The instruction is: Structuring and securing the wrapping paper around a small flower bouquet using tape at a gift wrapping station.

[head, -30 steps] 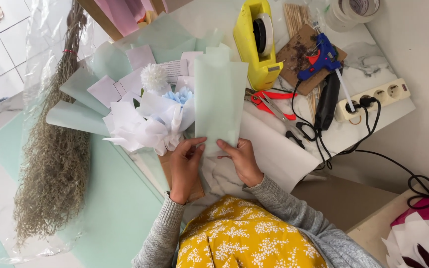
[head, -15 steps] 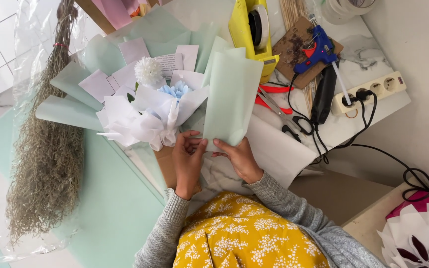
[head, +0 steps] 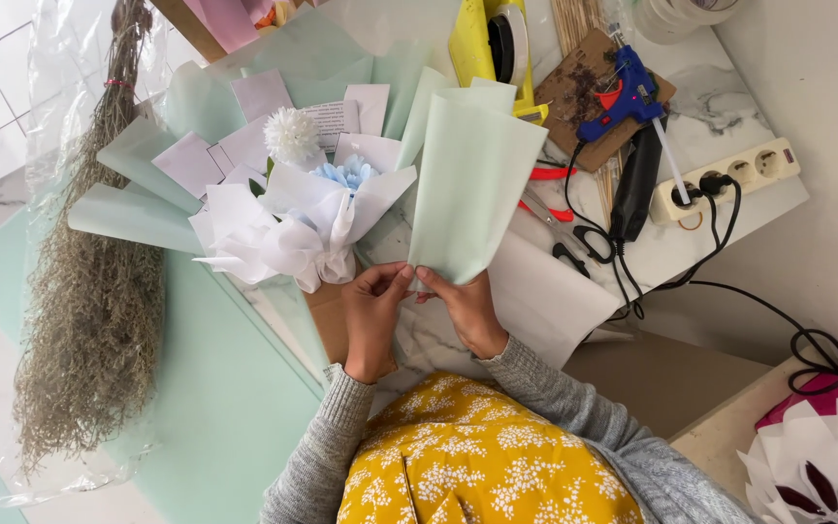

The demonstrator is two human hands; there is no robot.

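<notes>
Marble-topped desk (head: 729, 107), pretty cluttered, seen from above the person working at it. Both hands meet at the bottom edge of a folded mint-green paper sheet (head: 472, 184) that fans upward from them. The left hand (head: 375, 315) has its fingers (head: 390, 281) pinched closed on the lower left corner, and the right hand (head: 467, 309) grips the same bottom edge just beside it, thumb on top. Right next to the sheet, on its left, lies a bouquet (head: 293, 209) wrapped in white and mint paper, with a white bloom and a pale blue one showing. Farther left there's a bundle of dried grass (head: 94, 311) in clear plastic. Off to the right sit a blue glue gun (head: 623, 97), scissors with red handles (head: 555, 199) and a white power strip (head: 729, 180).
</notes>
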